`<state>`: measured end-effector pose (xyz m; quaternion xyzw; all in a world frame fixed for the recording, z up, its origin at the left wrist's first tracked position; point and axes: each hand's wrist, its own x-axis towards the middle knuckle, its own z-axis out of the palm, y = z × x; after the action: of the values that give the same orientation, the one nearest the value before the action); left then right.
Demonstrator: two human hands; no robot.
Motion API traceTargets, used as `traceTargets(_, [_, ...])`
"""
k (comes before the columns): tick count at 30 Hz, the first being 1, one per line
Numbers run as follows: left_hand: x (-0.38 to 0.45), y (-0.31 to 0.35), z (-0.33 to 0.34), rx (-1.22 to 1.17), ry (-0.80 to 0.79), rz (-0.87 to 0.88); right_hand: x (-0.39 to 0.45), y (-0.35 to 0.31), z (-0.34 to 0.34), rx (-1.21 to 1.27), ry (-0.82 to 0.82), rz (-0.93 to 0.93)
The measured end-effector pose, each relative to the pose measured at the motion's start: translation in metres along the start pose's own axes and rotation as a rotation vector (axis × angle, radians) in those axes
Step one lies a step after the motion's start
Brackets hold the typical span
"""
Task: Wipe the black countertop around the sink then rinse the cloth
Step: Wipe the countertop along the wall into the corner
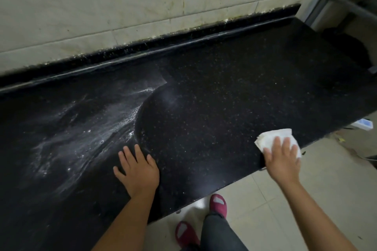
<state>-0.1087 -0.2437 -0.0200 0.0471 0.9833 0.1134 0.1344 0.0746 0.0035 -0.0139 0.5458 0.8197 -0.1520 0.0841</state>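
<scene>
Pressing cloth (271, 138) flat under open right hand (282, 156) at desk (224, 98) front edge, white residue (85, 128) far left, beyond flat, empty left hand (136, 167).

The right hand (282, 156) lies flat over the white cloth (271, 138), hiding its near half; only the far folds show, blurred. The table (224, 98) runs out of view past the left edge. Right of the cloth, a small white and blue thing (362, 124) pokes from behind the table's edge, too little showing to name.
</scene>
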Motion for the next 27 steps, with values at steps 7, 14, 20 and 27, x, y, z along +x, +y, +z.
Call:
traceTargets(7, [0.002,0.002,0.001,0.003,-0.020,-0.024,0.060,-0.059,-0.017,-0.055,-0.071,-0.052])
traceTargets(14, [0.003,0.002,0.000,0.020,-0.027,-0.033,0.011,-0.172,0.035,-0.217,-0.144,-0.614])
traceTargets(20, [0.002,0.004,-0.004,0.014,-0.041,-0.031,-0.042,-0.144,0.062,-0.336,-0.159,-0.895])
traceTargets(27, [0.023,-0.013,-0.031,-0.023,-0.054,0.009,0.038,-0.073,-0.003,-0.370,-0.105,-0.567])
